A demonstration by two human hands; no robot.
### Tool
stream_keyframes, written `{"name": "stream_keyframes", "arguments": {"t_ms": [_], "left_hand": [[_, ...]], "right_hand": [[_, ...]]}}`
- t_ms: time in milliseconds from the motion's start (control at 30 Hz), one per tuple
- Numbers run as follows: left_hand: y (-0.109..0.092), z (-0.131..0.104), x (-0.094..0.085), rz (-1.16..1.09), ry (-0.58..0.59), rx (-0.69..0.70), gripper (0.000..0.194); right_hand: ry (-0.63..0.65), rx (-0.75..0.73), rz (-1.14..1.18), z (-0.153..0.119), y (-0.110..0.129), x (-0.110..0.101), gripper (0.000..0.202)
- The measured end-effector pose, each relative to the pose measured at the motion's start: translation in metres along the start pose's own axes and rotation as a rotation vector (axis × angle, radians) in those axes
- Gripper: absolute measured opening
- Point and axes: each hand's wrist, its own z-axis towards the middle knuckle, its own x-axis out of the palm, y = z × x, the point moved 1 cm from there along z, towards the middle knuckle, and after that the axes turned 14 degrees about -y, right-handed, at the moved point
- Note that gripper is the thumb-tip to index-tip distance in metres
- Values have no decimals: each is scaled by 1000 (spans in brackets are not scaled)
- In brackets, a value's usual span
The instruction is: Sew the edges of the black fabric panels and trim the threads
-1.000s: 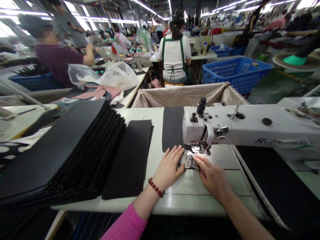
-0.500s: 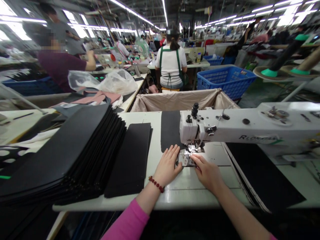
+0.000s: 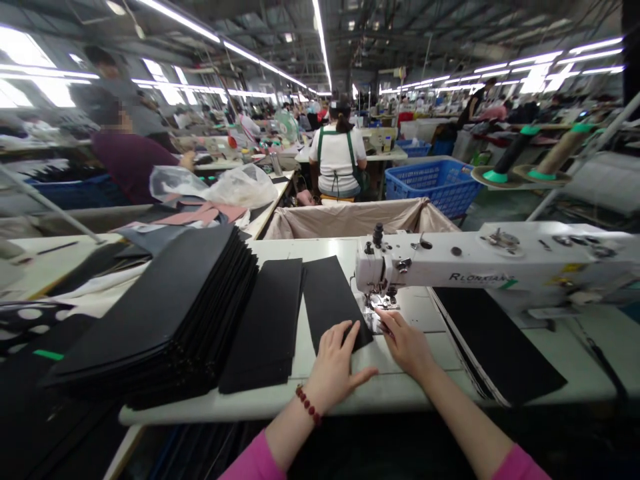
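Note:
My left hand (image 3: 336,363) lies with spread fingers on the near end of a black rectangular panel (image 3: 330,293), its thumb out over the table. The panel lies slanted left of the sewing machine (image 3: 420,263), its near right corner by the needle area. My right hand (image 3: 407,343) is at the presser foot (image 3: 383,305), fingers drawn together and fingertips beside the metal parts; anything pinched there is too small to make out. A small stack of black panels (image 3: 265,320) lies left of the slanted panel, beside a tall stack (image 3: 165,293).
More black panels with pale edges (image 3: 495,340) lie beneath the machine arm on the right. A beige cloth-lined bin (image 3: 345,219) stands behind the table, with a blue basket (image 3: 433,183) beyond. Thread cones (image 3: 515,153) stand at right. Co-workers sit ahead and left.
The black panel has turned to a slant and come nearer me. My left hand has moved towards me with it, while my right hand stays by the presser foot. The view has tilted up.

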Motion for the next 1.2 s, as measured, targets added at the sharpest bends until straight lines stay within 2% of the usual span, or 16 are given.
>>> {"name": "stream_keyframes", "arguments": {"t_ms": [67, 100, 200, 300, 400, 467, 533, 567, 633, 733, 800, 833, 900, 1000, 1100, 1200], "left_hand": [[-8, -23, -7, 20, 68, 60, 101], [-11, -33, -11, 36, 112, 80, 99], [-24, -58, -35, 57, 266, 114, 64], [-37, -63, -85, -34, 419, 154, 51], [-39, -54, -150, -181, 478, 227, 61], [-29, -45, -190, -185, 442, 305, 67], [-9, -39, -218, -113, 358, 367, 68], [4, -38, -227, -56, 330, 387, 66], [33, -36, -230, 24, 297, 417, 61], [70, -31, -205, 103, 266, 326, 46], [76, -26, -172, 131, 222, 253, 38], [70, -23, -153, 124, 209, 218, 37], [43, -19, -112, 11, 223, 120, 38], [-17, -18, -54, -221, 276, 84, 32], [-64, -21, -9, -303, 232, 54, 35], [-83, -21, 19, -291, 193, 32, 31]], "right_hand": [[-4, -16, -4, 0, 1, -2, 53], [-5, -16, -15, 0, 0, -3, 52], [-16, 18, -51, 0, 0, -7, 47], [-8, 35, -36, -2, 4, -13, 41], [102, -61, 64, -12, 15, -19, 45], [212, -109, 117, -23, 23, -26, 49], [282, -81, 114, -37, 26, -35, 49], [299, -51, 102, -45, 26, -40, 48], [320, -1, 96, -61, 24, -53, 45], [332, 41, 167, -84, 16, -70, 45], [289, 86, 256, -96, 9, -76, 43], [242, 127, 299, -100, 6, -79, 41], [107, 253, 362, -108, -2, -82, 34], [-31, 472, 353, -118, -13, -87, 28], [17, 566, 233, -129, -18, -94, 30], [115, 597, 113, -140, -17, -99, 29]]}}
